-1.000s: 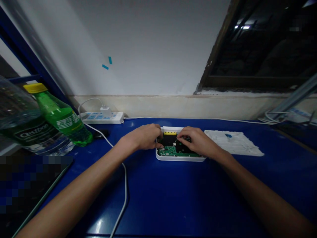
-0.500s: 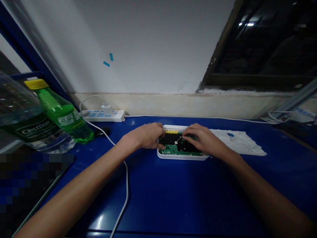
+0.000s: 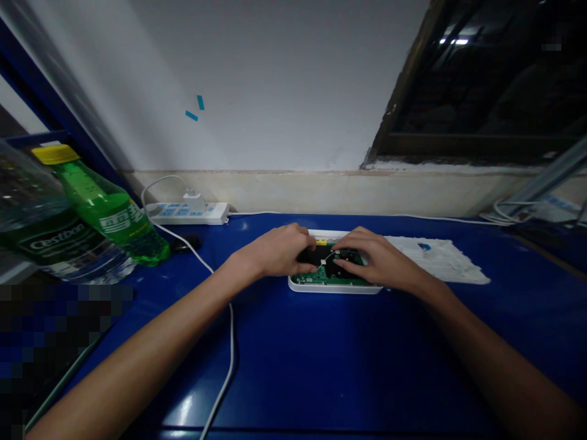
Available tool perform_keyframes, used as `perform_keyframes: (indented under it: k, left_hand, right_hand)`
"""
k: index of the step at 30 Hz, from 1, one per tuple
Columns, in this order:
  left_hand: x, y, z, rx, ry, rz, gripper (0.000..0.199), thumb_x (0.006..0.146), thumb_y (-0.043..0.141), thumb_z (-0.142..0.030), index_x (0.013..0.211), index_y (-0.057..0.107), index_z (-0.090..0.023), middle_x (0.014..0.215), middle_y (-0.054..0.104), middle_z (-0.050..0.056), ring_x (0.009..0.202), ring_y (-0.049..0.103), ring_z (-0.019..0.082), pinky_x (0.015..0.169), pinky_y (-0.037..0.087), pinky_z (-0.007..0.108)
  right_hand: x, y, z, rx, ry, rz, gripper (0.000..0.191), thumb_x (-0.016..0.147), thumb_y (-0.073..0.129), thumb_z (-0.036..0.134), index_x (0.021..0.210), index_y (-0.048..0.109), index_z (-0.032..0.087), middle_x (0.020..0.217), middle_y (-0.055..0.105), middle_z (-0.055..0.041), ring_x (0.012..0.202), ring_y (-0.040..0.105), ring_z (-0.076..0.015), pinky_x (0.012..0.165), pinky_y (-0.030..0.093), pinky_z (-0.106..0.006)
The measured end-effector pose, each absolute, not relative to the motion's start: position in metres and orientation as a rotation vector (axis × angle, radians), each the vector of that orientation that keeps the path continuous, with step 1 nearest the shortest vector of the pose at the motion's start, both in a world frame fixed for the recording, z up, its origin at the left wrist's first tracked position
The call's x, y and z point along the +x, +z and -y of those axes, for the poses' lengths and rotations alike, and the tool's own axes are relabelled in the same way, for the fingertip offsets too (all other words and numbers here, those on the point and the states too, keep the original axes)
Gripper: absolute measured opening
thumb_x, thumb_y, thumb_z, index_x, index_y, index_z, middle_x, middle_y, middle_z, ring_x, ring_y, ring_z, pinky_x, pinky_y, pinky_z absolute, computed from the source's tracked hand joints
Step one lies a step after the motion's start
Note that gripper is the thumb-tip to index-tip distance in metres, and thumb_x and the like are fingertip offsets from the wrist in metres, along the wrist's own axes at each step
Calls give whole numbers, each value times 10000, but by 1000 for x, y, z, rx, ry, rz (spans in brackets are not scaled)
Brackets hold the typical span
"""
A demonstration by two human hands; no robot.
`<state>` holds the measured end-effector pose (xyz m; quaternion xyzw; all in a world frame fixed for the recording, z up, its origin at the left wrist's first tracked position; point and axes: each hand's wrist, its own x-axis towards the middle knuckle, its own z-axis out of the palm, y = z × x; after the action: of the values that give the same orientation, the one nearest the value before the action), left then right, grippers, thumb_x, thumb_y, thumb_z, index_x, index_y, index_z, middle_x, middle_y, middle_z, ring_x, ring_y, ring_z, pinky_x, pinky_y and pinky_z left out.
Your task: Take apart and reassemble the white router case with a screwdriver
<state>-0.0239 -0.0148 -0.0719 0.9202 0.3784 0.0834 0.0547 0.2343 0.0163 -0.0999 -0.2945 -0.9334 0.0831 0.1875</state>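
A white plastic housing [image 3: 337, 289] lies on the blue table, with a green circuit board [image 3: 309, 278] and black parts inside. Over its left side is my left hand [image 3: 287, 250], thumb and index finger apart, the thumb tip close to a thin white wire [image 3: 328, 257]. My right hand [image 3: 371, 256] reaches in from the right, its thumb and index finger spread above the black part. The wire, with a small white connector, runs between the two hands. Nothing is visibly gripped by either hand.
At the left stand a green bottle [image 3: 107, 211] and a large clear bottle [image 3: 59, 238]. A power strip [image 3: 211, 212] with a charger lies by the wall. Its white cable [image 3: 232, 342] crosses the table. White wrapping [image 3: 440, 260] lies right of the housing.
My left hand has moved right, further over the board. The thumb and index finger of my right hand have parted from the wire. The view has shifted slightly.
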Motion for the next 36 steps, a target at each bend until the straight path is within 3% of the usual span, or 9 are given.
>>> perform_keyframes:
  k: [7, 11, 18, 29, 36]
  left_hand:
    - [-13, -81, 15, 2758, 243, -1072, 372, 824, 722, -449, 1055, 687, -160, 1065, 689, 111, 1017, 645, 259, 845, 487, 349]
    - [-12, -81, 15, 2782, 214, -1144, 271, 833, 703, -397, 953, 700, -154, 942, 713, 102, 894, 672, 251, 745, 479, 344]
    - [-15, -78, 15, 2839, 162, -1232, 334, 825, 686, -472, 933, 721, -157, 837, 716, 106, 747, 669, 240, 604, 412, 336]
    - [-15, -73, 18, 2864, 182, -1116, 225, 811, 643, -287, 1007, 735, -228, 862, 742, 65, 764, 682, 227, 619, 393, 320]
    - [-10, -79, 16, 2986, 194, -1108, 186, 868, 602, -317, 902, 736, -193, 778, 723, 72, 717, 671, 223, 597, 367, 338]
  right_hand:
    - [236, -94, -13, -775, 328, 2656, 400, 794, 730, 466, 1139, 692, 267, 1118, 696, -65, 1079, 591, -264, 912, 472, -402]
    - [235, -94, -13, -790, 346, 2635, 440, 756, 756, 446, 1154, 691, 270, 1116, 719, -52, 1055, 630, -261, 906, 483, -399]
    - [234, -100, -12, -914, 230, 2614, 478, 753, 748, 474, 1186, 688, 282, 1136, 743, -39, 997, 682, -268, 865, 499, -411]
    - [233, -98, -10, -886, 117, 2672, 378, 780, 721, 449, 1118, 710, 282, 1022, 775, -29, 866, 713, -241, 750, 483, -339]
    - [233, -91, -8, -851, 273, 2664, 339, 790, 721, 417, 1106, 725, 292, 1010, 779, -1, 860, 727, -217, 728, 495, -309]
